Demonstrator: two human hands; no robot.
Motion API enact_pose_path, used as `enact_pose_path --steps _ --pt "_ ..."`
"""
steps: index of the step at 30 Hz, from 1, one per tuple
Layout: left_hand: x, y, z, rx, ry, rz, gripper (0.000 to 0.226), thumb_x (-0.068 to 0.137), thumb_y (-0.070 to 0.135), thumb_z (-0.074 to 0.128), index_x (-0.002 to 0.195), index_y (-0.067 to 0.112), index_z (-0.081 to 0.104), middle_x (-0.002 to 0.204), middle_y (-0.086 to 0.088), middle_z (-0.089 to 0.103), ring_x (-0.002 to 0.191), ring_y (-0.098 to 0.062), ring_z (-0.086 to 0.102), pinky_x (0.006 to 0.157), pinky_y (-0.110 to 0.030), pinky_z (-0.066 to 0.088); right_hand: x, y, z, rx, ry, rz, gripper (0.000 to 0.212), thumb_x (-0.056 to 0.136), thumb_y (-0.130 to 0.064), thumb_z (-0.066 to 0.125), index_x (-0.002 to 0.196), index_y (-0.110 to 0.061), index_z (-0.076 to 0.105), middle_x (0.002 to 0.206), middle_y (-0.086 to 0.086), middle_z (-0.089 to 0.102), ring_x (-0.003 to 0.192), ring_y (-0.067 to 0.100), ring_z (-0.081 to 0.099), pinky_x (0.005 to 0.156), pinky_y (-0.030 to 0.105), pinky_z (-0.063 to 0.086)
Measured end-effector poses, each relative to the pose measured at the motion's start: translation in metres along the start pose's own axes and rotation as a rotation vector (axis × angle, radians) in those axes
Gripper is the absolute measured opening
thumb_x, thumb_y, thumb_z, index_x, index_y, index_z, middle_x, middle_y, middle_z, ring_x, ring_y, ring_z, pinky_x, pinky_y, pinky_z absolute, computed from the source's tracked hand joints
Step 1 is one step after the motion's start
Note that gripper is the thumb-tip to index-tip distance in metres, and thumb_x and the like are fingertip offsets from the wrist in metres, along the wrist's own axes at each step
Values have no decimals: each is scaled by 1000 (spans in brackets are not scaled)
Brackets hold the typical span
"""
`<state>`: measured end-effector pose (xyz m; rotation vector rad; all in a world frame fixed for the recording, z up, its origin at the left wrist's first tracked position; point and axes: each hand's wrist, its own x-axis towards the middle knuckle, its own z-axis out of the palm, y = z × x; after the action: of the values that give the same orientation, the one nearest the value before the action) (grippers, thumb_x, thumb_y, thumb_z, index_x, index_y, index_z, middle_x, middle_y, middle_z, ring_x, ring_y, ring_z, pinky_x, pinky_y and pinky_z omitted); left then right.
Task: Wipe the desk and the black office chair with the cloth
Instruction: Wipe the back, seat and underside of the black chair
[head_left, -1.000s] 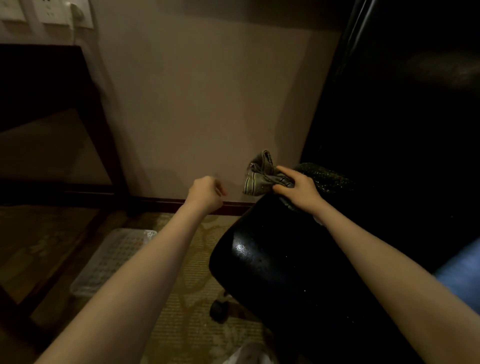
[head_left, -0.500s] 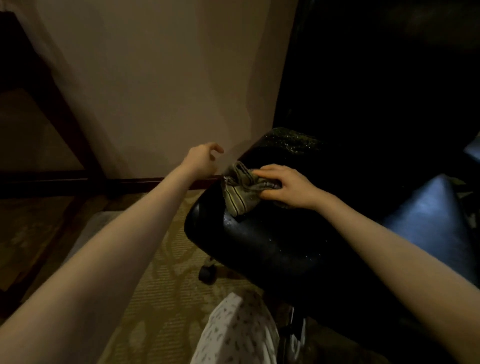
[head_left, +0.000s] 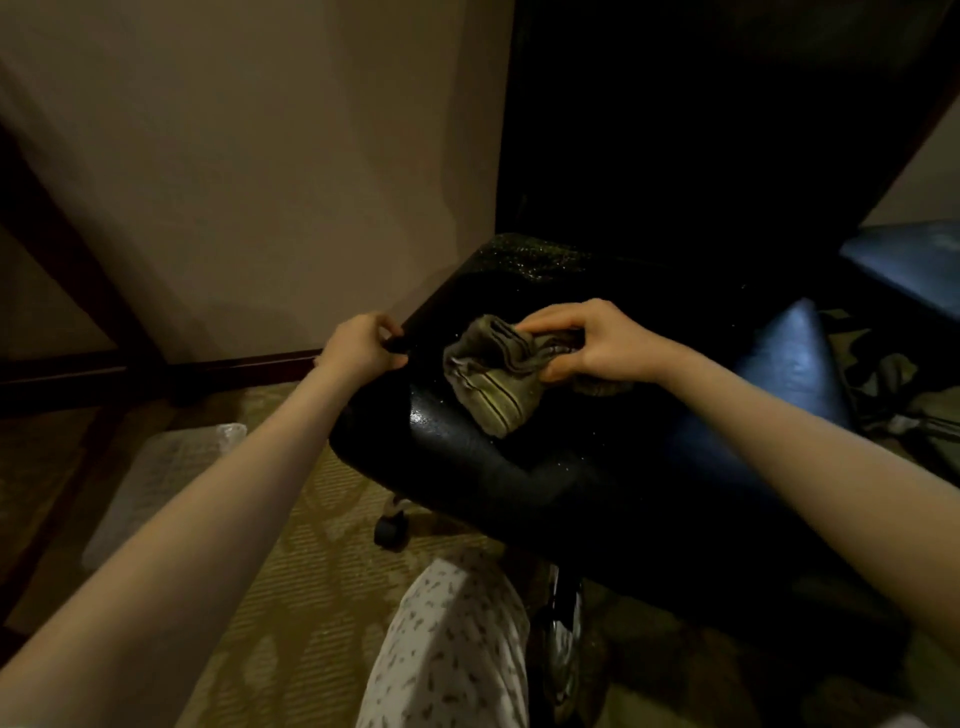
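The right hand (head_left: 605, 345) is seen clamped on the cloth (head_left: 493, 384), with the fingers curled over its bunched top and the thumb tucked underneath. The cloth, olive with dark stripes, is pressed onto the seat of the black chair (head_left: 519, 467). Its loose end is spread out towards seven o'clock from the hand.

At nine o'clock from the cloth, just beside it, the left hand (head_left: 358, 348) is found at the seat's left edge. Its fingers are wrapped round the rim, so the chair is gripped there. Small bright specks are picked out by the light on the seat near the cloth.

At twelve o'clock the backrest (head_left: 675, 156) is lost in shadow, and nothing of its surface can be made out. At six o'clock from the left hand, under the seat, a wheel (head_left: 389, 532) is seen on the patterned carpet (head_left: 291, 597).

At six o'clock in the view a white trouser leg (head_left: 457, 649) with small dark marks is shown. At eight o'clock a clear plastic tray (head_left: 156, 483) is laid on the carpet, near a dark wooden leg (head_left: 67, 260) set against the beige wall (head_left: 260, 156).
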<state>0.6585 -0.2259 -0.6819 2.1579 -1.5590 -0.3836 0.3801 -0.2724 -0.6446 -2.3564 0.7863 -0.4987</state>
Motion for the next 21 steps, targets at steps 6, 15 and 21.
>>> enact_pose_path --steps 6,15,21 --pt "0 9 -5 93 -59 -89 50 84 26 68 127 5 53 130 -18 54 122 -32 49 99 -35 38 -44 -7 -12 -2 4 48 56 73 3 74 117 -25 54 118 -8 53 115 9 50 104 26 39" --pt "-6 15 -9 106 -130 -135 42 89 28 61 118 -3 61 120 -21 61 112 -32 58 93 -34 44 -82 -19 -6 -308 -320 48 52 72 -5 73 116 -30 63 119 -15 46 118 6 39 110 34 27" --pt "-14 18 -13 116 -172 -126 34 86 27 62 111 4 66 106 -15 66 100 -29 62 84 -33 47 -61 -31 24 -486 -209 -17 48 80 -7 60 117 -38 62 130 -14 46 126 8 32 108 32 12"
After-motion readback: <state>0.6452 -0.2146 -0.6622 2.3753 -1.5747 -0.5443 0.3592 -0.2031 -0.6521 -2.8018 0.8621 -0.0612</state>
